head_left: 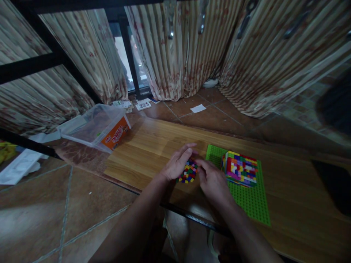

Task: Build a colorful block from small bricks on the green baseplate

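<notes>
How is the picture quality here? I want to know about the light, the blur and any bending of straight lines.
Head view: daylight comes only through the window gap, so the room is dim; the left hand and right hand on the small brick piece look soft; the brick block on the green baseplate stays vivid; the curtains and wooden board bend toward the edges; a dark blur fills the right side.

Multicoloured brick block [240, 168], green baseplate [251, 201]

Both hands [179, 164] [212, 180] together, fingers curled.
</notes>
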`<state>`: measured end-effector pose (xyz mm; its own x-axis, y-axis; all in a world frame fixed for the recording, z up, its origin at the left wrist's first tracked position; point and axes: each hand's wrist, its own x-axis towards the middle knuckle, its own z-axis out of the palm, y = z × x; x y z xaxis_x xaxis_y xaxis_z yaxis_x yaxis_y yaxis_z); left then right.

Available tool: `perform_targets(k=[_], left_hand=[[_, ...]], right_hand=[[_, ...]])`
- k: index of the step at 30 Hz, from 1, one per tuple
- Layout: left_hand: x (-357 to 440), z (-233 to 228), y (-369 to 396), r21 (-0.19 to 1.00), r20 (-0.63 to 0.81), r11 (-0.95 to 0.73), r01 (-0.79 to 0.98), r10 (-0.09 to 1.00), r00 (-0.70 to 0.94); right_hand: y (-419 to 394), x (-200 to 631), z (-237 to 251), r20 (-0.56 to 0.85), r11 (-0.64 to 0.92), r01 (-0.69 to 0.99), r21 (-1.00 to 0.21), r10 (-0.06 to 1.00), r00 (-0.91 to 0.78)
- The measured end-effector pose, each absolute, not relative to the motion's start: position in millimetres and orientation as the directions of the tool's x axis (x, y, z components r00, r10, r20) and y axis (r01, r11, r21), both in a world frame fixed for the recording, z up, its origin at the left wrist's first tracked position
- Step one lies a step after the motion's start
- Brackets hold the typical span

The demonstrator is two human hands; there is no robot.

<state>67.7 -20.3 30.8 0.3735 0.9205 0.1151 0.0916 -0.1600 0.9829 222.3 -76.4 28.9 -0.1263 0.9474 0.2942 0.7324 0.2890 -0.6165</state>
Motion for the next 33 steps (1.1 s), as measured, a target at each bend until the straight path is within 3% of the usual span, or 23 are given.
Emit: perform_targets(k=[4,12,18,26,33], left_hand=[[71,32,-17,0.996,0.09,-0.089,-0.018,0.957,0.276],[67,41,-6,0.993,-0.047,0.037,-0.114,0.995,-0.082],[65,39,-5,0.989,-0.127,0.12,-0.089,0.989,-0.071],[71,38,-7,0.992,-0.122,0.121,-0.044,0.992,-0.023],[74,41,-6,0.993,-0.108,0.106,-0.043,0.994,-0.034]], right_hand=[[-71,225,29,0.295,0.262,0.733,-0.628,0.952,-0.088],[-57,217,27,0.217,0.264,0.778,-0.57,0.962,-0.168],[-58,219,29,0.185,0.235,0.758,-0.608,0.971,-0.153],[-56,217,28,0.16,0.169,0.752,-0.637,0.983,-0.086],[-61,215,41,0.253,0.221,0.629,-0.745,0.967,-0.039]])
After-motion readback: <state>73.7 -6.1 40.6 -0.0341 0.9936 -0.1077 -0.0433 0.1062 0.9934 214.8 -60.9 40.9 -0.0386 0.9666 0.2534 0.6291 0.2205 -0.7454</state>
